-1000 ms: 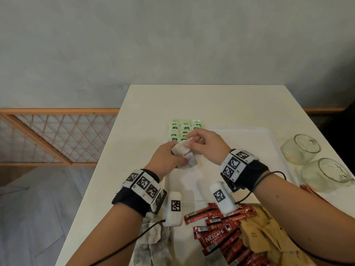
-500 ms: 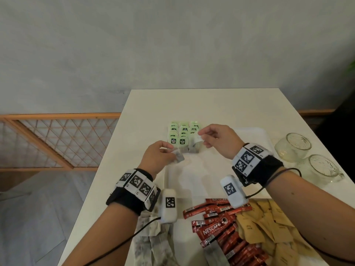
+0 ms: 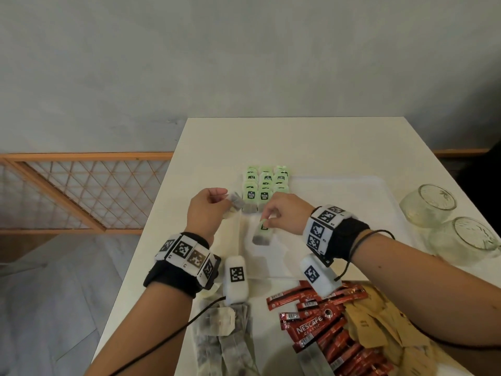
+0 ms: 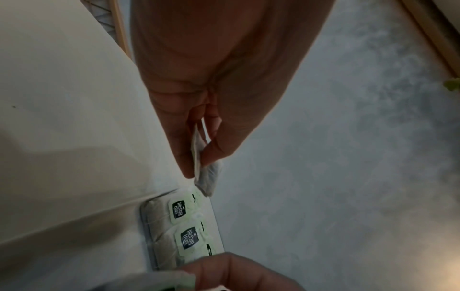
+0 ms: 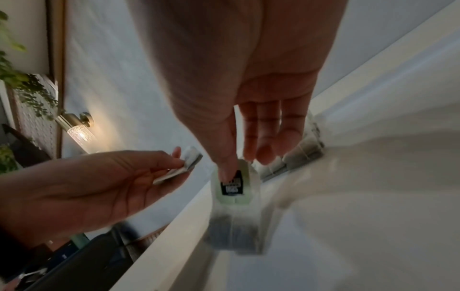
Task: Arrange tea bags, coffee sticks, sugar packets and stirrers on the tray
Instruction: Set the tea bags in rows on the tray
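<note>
Several tea bags with green tags point(image 3: 265, 183) lie in rows at the far left corner of the white tray point(image 3: 352, 191). My left hand point(image 3: 208, 210) pinches a tea bag point(image 3: 235, 202) point(image 4: 208, 175) just left of those rows. My right hand point(image 3: 282, 215) pinches another tea bag point(image 3: 263, 234) point(image 5: 234, 208) by its green tag, and the bag hangs over the tray's near left part. In the left wrist view the nearest tea bags of the rows point(image 4: 184, 222) lie below my fingers.
Near the table's front edge lie loose tea bags point(image 3: 222, 335), red coffee sticks point(image 3: 320, 324) and brown sugar packets point(image 3: 379, 329). Two glass cups point(image 3: 428, 204) point(image 3: 469, 240) stand right of the tray. A wooden lattice railing point(image 3: 81, 191) runs left of the table.
My two hands, together on a clump of tea bags a second ago, have parted with one bag each. The right hand drew back towards me with its bag.
</note>
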Available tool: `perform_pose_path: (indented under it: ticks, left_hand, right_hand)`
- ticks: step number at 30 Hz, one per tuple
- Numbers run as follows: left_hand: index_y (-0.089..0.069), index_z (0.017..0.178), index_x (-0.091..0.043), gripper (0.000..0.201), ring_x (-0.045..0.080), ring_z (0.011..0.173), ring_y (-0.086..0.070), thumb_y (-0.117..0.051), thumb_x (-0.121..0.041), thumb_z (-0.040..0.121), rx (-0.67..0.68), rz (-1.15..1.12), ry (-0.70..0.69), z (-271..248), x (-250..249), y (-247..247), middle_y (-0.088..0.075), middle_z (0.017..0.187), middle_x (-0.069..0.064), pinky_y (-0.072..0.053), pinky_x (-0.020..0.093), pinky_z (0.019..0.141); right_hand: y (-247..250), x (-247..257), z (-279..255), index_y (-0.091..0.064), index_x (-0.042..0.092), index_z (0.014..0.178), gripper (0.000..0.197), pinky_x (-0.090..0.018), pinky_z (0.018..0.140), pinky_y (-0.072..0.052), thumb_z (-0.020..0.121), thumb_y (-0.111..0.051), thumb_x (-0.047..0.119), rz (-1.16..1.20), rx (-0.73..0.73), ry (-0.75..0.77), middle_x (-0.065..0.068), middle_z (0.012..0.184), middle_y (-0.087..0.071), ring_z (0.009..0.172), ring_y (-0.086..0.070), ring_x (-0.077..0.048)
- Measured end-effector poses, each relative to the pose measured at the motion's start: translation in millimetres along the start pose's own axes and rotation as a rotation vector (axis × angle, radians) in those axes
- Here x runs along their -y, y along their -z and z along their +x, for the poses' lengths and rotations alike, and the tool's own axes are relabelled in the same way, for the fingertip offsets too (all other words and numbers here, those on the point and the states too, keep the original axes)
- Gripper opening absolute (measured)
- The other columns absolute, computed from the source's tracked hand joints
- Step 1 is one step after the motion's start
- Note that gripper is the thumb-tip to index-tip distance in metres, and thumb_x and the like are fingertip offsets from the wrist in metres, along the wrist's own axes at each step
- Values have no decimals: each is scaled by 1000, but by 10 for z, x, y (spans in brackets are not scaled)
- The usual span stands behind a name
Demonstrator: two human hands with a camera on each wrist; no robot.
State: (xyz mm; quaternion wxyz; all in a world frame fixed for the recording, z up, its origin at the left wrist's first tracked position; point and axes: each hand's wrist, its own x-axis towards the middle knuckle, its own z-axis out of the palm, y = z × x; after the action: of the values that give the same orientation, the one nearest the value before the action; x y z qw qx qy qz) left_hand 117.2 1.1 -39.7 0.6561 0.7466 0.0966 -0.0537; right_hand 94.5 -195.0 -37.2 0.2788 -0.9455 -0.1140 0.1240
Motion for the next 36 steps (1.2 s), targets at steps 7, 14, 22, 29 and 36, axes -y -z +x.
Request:
perform_pose_path:
  ticks: [7, 14, 22, 29, 36]
  left_hand:
    - [-62, 89, -18, 18, 21, 87, -59, -65, 0, 88, -20, -58, 63, 89, 72, 82, -59, 86, 2, -55, 47, 90]
    - [-60, 91, -9, 15, 24, 87, -62, -61, 6, 89, -17, -166, 109, 116, 98, 126, -56, 90, 8, -61, 31, 71]
    - [-58, 95, -6, 15, 25, 86, -65, -61, 7, 87, 29, -246, 178, 60, 40, -41, -59, 100, 17, -61, 30, 70]
    - [-59, 92, -5, 9, 23, 70, -68, -56, 3, 92, 117, -170, 205, -63, -139, -356, -67, 91, 16, -61, 29, 63]
    - [-64, 92, -20, 6, 13, 85, -62, -64, -20, 86, 42, 532, -142, 11, -106, -362, -67, 94, -6, -50, 31, 79]
  right_hand:
    - [-100, 29, 422, -73, 9, 98, 14, -27, 75, -54, 86, -70, 14, 122, -150, -120, -3, 87, -68, 72, -59, -11]
    - [-99, 38, 622, -74, 10, 99, 16, -23, 81, -49, 83, -72, 14, 85, -176, -113, -6, 94, -70, 83, -63, -16]
    - [-59, 228, 252, -54, 23, 94, 47, -25, 65, -44, 61, -87, 33, 85, -213, 120, 6, 100, -45, 70, -43, 5]
    - [21, 123, 114, -63, 16, 84, 9, -15, 64, -43, 83, -72, 19, 154, -273, 166, 13, 78, -56, 67, -53, -1]
    - [-12, -111, -60, -58, 15, 87, 15, -28, 57, -55, 84, -72, 9, 452, -206, -69, -3, 70, -60, 56, -61, -16]
